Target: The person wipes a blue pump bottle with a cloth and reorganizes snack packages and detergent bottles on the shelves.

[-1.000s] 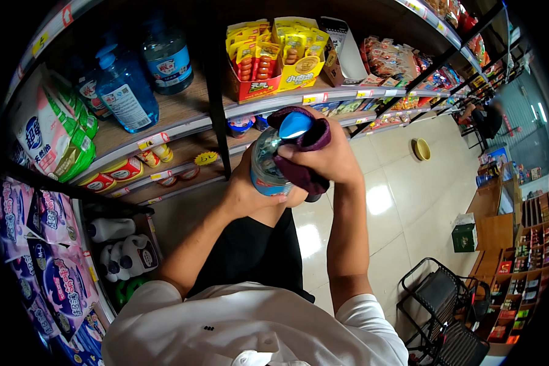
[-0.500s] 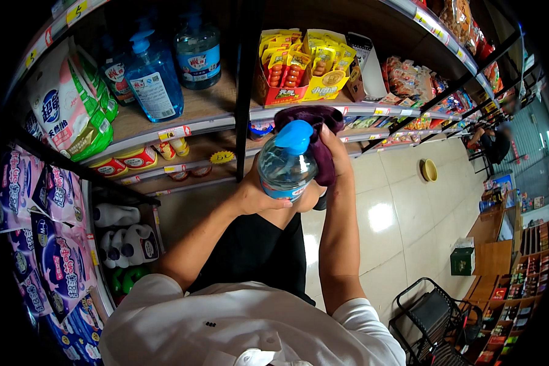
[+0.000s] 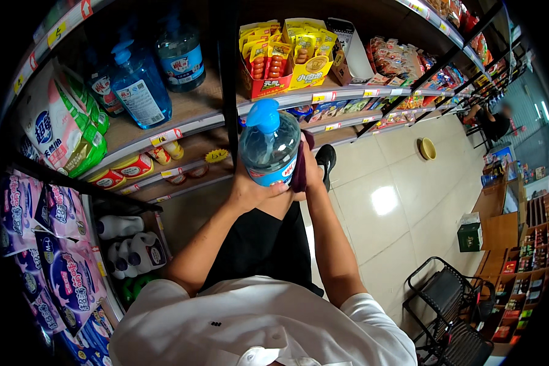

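Note:
A clear pump bottle point(image 3: 269, 148) with a blue pump top and blue label is held upright in front of my chest. My left hand point(image 3: 253, 190) wraps around its lower left side, fingers closed on it. On the bottle's right side my right hand point(image 3: 312, 168) presses a dark purple cloth point(image 3: 300, 168) against it. Most of the cloth is hidden behind the hand and bottle. On the shelf at the left stand a blue pump bottle point(image 3: 139, 91) and a clear pump bottle point(image 3: 181, 58) of similar shape.
Curved shelves point(image 3: 207, 113) span the front, with snack boxes point(image 3: 287, 61) and a large white-and-green pack point(image 3: 61, 122). Purple packs point(image 3: 67, 274) fill the left side. White jugs point(image 3: 137, 253) sit low. A yellow bowl point(image 3: 427, 149) lies on the tiled floor; black chairs point(image 3: 448, 293) stand right.
The bottle has come left and turned so more of its label shows. My right hand and the cloth have moved from its pump top down to its right side.

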A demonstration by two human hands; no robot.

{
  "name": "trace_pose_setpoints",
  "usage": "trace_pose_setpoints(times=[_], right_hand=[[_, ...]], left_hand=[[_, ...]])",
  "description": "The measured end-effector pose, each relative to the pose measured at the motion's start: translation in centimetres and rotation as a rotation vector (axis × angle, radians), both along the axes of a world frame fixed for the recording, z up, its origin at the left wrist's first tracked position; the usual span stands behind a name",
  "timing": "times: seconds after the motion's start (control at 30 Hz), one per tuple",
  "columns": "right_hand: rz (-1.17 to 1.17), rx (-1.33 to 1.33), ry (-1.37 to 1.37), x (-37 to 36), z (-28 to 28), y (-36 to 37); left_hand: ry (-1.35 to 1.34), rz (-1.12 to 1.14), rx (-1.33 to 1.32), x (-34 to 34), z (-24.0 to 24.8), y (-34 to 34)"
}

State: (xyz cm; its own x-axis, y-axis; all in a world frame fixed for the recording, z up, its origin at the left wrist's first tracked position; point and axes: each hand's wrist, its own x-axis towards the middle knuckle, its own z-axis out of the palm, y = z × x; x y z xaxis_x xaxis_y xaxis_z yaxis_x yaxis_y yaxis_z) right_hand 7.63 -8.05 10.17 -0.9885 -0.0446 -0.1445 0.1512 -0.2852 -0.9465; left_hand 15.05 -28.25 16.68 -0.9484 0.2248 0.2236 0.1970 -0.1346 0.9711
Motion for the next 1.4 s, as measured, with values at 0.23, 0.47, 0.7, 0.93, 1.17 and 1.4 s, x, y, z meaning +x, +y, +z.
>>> trace_pose_setpoints(times=[0.23,0.47,0.7,0.93,1.17,1.4], right_hand=[[-0.553,0.462,0.329,8.9,2.1,-5.3],[-0.317,0.540,0.664,11.0,5.1,-6.5],[-0.203,0.276,0.359,7.7,9.0,-3.4],[-0.066,-0.244,0.214,5.1,12.1,0.6],[0.012,-0.073,0.356,6.6,16.7,0.1],[0.052,0.081,0.548,6.6,19.4,-0.9]], left_hand=[[0.064,0.111,0.135,-0.9,-0.3,0.7],[0.111,0.133,0.136,-0.8,-2.2,0.5],[0.044,-0.004,0.235,0.0,-2.1,0.9],[0.118,-0.080,0.005,-0.4,0.0,-0.7],[0.266,-0.257,-0.238,-2.4,3.7,-1.2],[0.093,0.139,-0.034,0.1,3.5,3.1]])
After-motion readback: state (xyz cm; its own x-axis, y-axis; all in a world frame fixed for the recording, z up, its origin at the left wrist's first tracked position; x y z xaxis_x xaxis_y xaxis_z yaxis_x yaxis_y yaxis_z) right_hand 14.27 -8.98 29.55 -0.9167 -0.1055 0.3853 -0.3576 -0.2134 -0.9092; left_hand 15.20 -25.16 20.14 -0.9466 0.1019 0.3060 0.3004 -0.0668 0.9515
